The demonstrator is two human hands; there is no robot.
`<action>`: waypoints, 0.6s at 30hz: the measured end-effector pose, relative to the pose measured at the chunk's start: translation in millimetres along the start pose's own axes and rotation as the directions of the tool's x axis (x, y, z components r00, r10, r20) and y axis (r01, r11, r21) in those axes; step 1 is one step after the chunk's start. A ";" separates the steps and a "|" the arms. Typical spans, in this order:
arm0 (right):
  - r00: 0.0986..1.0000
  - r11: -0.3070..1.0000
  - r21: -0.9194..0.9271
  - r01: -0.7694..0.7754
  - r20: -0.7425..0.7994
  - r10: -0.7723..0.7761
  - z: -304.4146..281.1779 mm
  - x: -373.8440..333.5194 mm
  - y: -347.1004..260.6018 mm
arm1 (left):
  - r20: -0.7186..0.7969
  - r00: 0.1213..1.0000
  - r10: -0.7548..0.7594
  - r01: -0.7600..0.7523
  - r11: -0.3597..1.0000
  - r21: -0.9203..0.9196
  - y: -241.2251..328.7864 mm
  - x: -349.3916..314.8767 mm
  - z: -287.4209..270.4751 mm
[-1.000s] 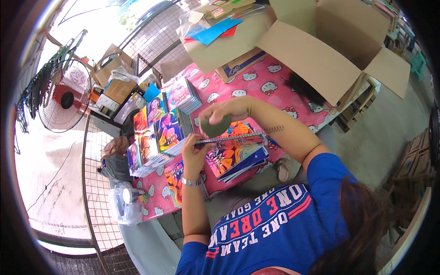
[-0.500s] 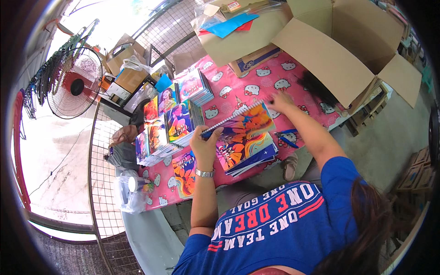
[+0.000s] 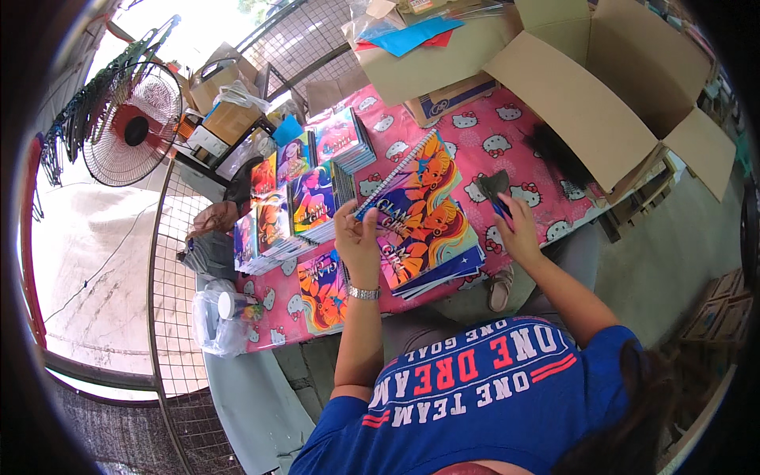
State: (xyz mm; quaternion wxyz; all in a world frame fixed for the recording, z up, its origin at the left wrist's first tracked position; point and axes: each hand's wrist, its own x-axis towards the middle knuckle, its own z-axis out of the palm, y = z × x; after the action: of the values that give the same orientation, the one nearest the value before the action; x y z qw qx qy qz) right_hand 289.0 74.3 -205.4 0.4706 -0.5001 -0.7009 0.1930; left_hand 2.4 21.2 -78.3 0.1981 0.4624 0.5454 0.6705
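Observation:
My left hand (image 3: 359,241) grips a spiral-bound notebook (image 3: 423,176) by the lower end of its white coil, fingers closed on the corner. The notebook has a bright cover with an orange-haired figure and is tilted over a small stack of similar notebooks (image 3: 435,237). To the right of it, my right hand (image 3: 518,229) is closed round a blue-handled tool (image 3: 500,206) that looks like pliers; its dark head (image 3: 492,184) is blurred and points away from me. Another colourful notebook (image 3: 323,293) lies flat beside my left wrist.
Several piles of notebooks (image 3: 317,198) stand at the left of the pink patterned tablecloth (image 3: 467,119). A black bundle (image 3: 554,158) lies by the large open carton (image 3: 570,103) at the right. A fan (image 3: 134,127) and a plastic bag with a jar (image 3: 218,317) are at the left.
My right hand has left the notebook's far end and picked up the blue-handled pliers from the table. The notebook has swung to a steeper slant, still in my left hand.

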 end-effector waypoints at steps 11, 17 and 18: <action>0.809 0.829 0.223 0.513 0.195 -0.554 16.5 56.2 -179.8 | 0.023 0.999 0.049 -0.053 0.985 0.163 -17.9 -5.6 -12.5; 0.808 0.857 0.233 0.459 0.293 -0.512 14.5 53.8 -177.5 | -0.008 0.996 0.094 -0.092 0.986 0.137 -18.3 -11.5 -7.3; 0.833 0.888 0.341 0.309 0.353 -0.426 16.5 51.2 -177.7 | -0.013 0.992 0.123 -0.119 0.978 0.171 -17.9 -11.5 -6.0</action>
State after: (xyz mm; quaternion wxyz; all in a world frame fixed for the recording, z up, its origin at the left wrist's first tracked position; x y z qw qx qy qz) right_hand 179.7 47.2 -57.8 0.4015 -0.2326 -0.8356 0.2941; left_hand -1.2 15.0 -99.2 0.1103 0.5020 0.5738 0.6376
